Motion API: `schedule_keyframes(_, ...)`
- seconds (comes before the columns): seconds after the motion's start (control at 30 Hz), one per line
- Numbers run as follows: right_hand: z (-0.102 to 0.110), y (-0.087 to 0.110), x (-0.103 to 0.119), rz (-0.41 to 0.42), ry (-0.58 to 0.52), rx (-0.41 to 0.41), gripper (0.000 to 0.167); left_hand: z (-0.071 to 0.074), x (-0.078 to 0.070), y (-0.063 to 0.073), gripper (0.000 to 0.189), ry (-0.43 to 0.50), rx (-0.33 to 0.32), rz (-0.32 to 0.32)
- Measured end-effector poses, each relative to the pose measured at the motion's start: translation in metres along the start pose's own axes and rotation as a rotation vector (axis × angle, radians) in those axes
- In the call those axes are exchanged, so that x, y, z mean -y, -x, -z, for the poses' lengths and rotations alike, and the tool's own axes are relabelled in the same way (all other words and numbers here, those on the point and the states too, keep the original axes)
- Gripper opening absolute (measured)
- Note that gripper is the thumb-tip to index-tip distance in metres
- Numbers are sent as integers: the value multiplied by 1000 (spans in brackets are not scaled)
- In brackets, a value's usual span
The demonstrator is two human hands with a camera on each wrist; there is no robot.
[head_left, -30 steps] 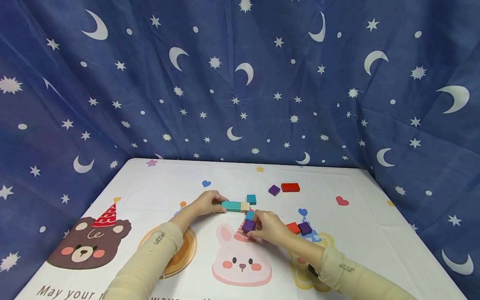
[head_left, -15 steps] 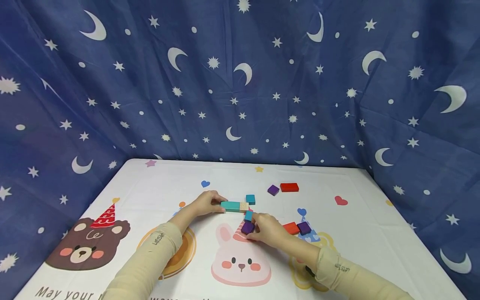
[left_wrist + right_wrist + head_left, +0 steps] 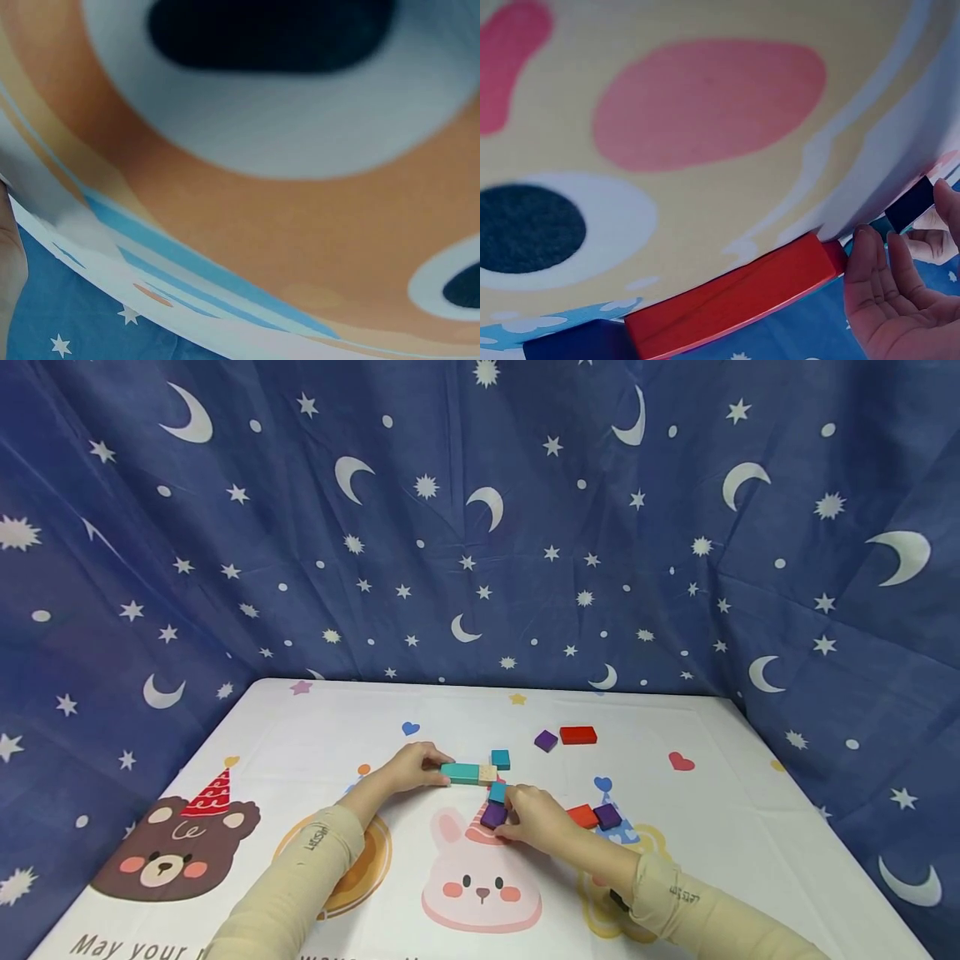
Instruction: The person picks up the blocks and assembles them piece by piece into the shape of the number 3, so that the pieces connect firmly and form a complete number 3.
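My left hand (image 3: 411,767) pinches the left end of a long teal block (image 3: 461,773) between thumb and fingers. A pale wooden block (image 3: 487,774) adjoins its right end. Nearer me, my right hand (image 3: 538,817) has its thumb against a purple block (image 3: 492,816) and its fingertips at the small blue block (image 3: 497,792) touching it. In the right wrist view the thumb meets the end of that purple block (image 3: 911,204). Only a strip of the left hand (image 3: 10,277) shows in the left wrist view.
Another blue block (image 3: 500,760) lies just behind the pale one. Farther back are a purple block (image 3: 546,741) and a red block (image 3: 578,735). By my right forearm lie a second red block (image 3: 582,816) and a purple block (image 3: 607,816). A blue curtain (image 3: 420,560) hangs behind the table.
The purple block under my right hand has shifted slightly toward me, and the right fingertips have moved to the blue block's side. My left hand keeps its grip on the teal block.
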State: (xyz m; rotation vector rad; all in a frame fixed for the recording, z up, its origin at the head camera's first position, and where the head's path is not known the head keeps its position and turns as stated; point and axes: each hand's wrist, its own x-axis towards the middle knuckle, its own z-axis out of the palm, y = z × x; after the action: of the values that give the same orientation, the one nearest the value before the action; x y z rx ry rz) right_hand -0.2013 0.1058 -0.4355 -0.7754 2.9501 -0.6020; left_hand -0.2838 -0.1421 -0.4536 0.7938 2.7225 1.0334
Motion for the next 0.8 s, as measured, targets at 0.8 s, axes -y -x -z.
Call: schedule_keyframes(0.8,0,-3,1,-12,-15,-14,32,0,-1,0,35,17,-4,14)
